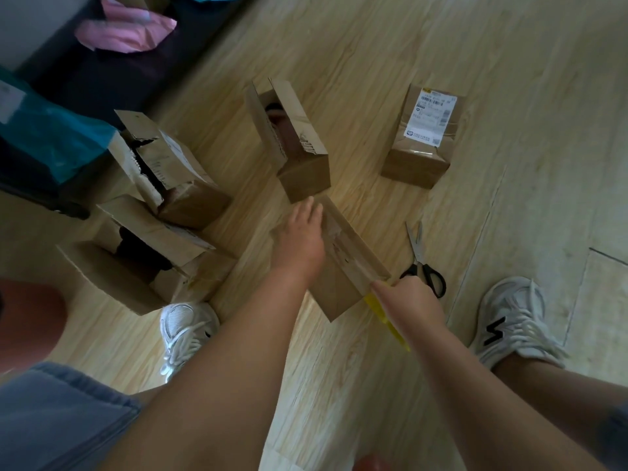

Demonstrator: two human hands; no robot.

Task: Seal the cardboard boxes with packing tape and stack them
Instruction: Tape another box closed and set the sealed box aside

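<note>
Now, nearest us, the right grip [407, 300] is clamped on the yellow tape [387, 321] at the near end of the box [339, 294] on the floor [373, 45]. The left grip [300, 232] lies flat on its lid, fingers straight. We reckon it's light, stiff cardboard, so steady it by the edges. Scissors [423, 263] lie just right. Farther left, the near open box [102, 277] holds something dark, and the torn box [190, 202] gapes. The middle open box's [306, 178] contents are unclear, and far right the labelled box [414, 168] is sealed.

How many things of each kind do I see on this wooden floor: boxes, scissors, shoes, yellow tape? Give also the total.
Brown cardboard boxes: 5
Black-handled metal scissors: 1
White lace-up shoes: 2
Yellow packing tape, held by the right hand: 1
Total: 9
</note>
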